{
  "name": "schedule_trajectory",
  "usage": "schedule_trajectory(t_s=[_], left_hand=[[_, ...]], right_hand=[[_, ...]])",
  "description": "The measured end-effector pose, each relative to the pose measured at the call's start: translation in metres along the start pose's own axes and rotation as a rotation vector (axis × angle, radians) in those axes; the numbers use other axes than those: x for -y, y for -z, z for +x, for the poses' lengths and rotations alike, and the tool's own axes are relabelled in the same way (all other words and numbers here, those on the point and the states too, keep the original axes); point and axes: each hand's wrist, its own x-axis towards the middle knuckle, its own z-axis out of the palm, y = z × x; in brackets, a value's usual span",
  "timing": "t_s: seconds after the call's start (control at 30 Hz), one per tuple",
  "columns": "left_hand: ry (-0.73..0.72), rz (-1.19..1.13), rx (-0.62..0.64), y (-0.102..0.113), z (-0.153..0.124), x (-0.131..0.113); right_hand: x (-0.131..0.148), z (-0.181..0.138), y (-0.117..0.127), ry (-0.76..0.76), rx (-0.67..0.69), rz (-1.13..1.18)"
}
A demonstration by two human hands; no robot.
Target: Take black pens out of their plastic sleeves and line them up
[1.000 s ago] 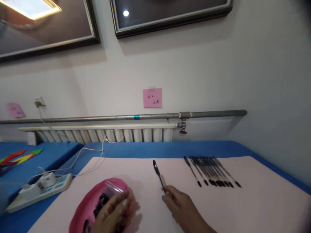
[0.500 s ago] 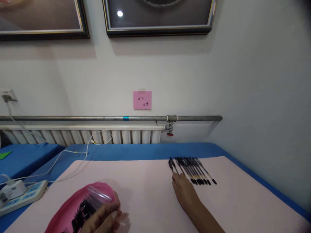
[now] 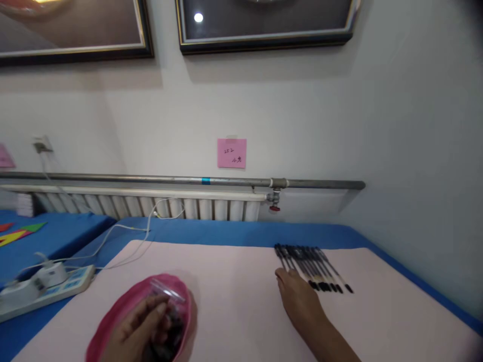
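Note:
A row of black-and-clear pens (image 3: 307, 259) lies side by side on the pink sheet (image 3: 234, 301), their dark ends lined up. My right hand (image 3: 298, 294) rests at the row's left end, closed over the lower part of the leftmost pen, whose near end it hides. Over a pink basin (image 3: 109, 317) hangs my left hand (image 3: 141, 327), blurred, with its fingers curled together; what they hold, if anything, cannot be made out. Inside the basin are clear plastic tubes (image 3: 166, 290) and dark small parts (image 3: 173, 334), partly behind that hand.
A white power strip (image 3: 75, 284) with plugs and white cables lies at the left on the blue cloth (image 3: 226, 231). Behind the table run a radiator (image 3: 204, 208) and a pipe with a red valve (image 3: 274, 208). Coloured flat pieces (image 3: 33, 227) lie on the left table.
The leftmost pen has moved right, up against the row, with my right hand at it. My left hand has gone from the basin's right rim to over its inside. The view has swung left.

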Motion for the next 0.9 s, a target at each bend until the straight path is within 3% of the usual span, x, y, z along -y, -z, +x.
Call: schedule_trajectory(t_s=[0.17,0.3,0.43,0.7,0.9], left_hand=[[-0.159,-0.061,-0.258,0.045,0.020,-0.026],[-0.231,0.169,-0.348,0.059,0.032,-0.024],[-0.246,0.409,-0.305,0.055,0.036,-0.016],[-0.292,0.931,-0.204,0.026,0.033,-0.001],[-0.301,1.165,-0.156,0.008,0.033,0.003]], right_hand=[[0.033,-0.015,-0.013,0.211,0.111,0.230],[0.033,-0.012,-0.040,0.215,0.154,0.361],[0.022,-0.005,-0.053,0.209,0.181,0.398],[0.024,-0.008,-0.045,0.252,0.175,0.383],[0.027,-0.007,-0.043,0.243,0.203,0.377]])
